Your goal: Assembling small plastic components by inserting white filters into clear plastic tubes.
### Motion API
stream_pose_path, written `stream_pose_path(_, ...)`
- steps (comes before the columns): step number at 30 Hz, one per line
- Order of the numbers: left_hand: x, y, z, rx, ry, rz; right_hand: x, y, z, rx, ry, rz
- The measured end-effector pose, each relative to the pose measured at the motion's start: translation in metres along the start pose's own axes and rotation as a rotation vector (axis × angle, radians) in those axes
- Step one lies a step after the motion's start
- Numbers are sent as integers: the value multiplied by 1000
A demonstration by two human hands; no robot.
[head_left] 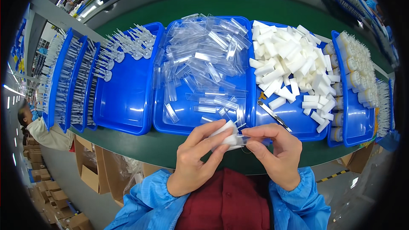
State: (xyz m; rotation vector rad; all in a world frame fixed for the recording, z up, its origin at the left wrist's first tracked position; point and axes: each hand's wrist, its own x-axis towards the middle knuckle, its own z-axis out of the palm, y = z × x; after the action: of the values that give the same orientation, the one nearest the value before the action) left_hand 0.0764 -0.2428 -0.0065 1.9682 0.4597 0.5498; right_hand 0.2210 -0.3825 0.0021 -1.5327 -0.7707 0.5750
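Close to the table's front edge, both of my hands meet over the rim of the middle tray. My left hand (pixel 189 159) is closed around white foam pieces (pixel 228 128), pinching them between thumb and fingers. Between the thumb and fingers of my right hand (pixel 279 151) is a clear plastic sleeve (pixel 258 141), its left end against the foam. Whether the foam sits inside the sleeve I cannot tell. Just beyond, a heap of clear plastic sleeves (pixel 200 55) fills much of the middle tray, and white foam blocks (pixel 285 57) are piled in the tray to its right.
A slim metal tool with a dark end (pixel 275 116) lies in the foam tray. White stemmed parts (pixel 134 44) stand in the left blue tray (pixel 121 106). Stacked trays of parts (pixel 358 72) flank the right. Cardboard boxes (pixel 87 172) and another person (pixel 47 130) are at lower left.
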Motion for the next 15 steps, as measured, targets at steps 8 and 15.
stream_pose_path(8,-1,-3,3,115,-1,94,-1,2,0,-122,10,-104)
stream_pose_path(15,0,-6,1,45,-13,49,6,-3,-10,-31,-116,99)
